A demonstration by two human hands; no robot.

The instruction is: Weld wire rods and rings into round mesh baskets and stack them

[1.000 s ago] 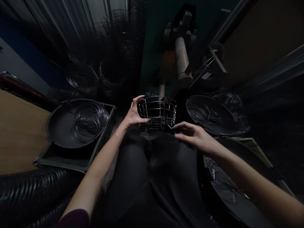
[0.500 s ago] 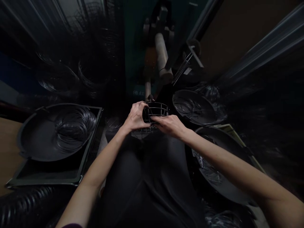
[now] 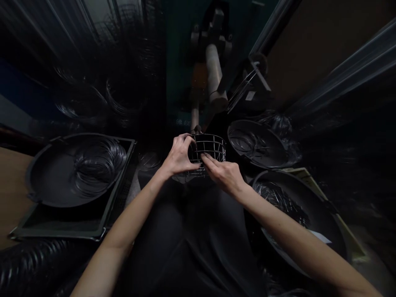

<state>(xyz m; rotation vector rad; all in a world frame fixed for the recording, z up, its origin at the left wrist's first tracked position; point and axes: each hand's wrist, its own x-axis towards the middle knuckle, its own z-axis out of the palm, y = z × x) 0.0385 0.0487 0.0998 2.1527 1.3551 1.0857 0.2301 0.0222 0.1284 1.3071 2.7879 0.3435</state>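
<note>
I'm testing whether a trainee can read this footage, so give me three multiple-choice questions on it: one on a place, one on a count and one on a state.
1. Where do the looped wire coils lie?
A) Inside the basket
B) In the black pan left of the hands
C) On the person's lap

2. How many round black pans show?
A) Three
B) Two
C) Five

3. What holds the wire basket?
A) A wall hook
B) A pan beneath it
C) The left hand and right hand

Answers:
1. B: the coils rest on that pan, beside the hands.
2. A: there is one on the left and two on the right.
3. C: both hands are on its wire sides, in front of the person.
</note>
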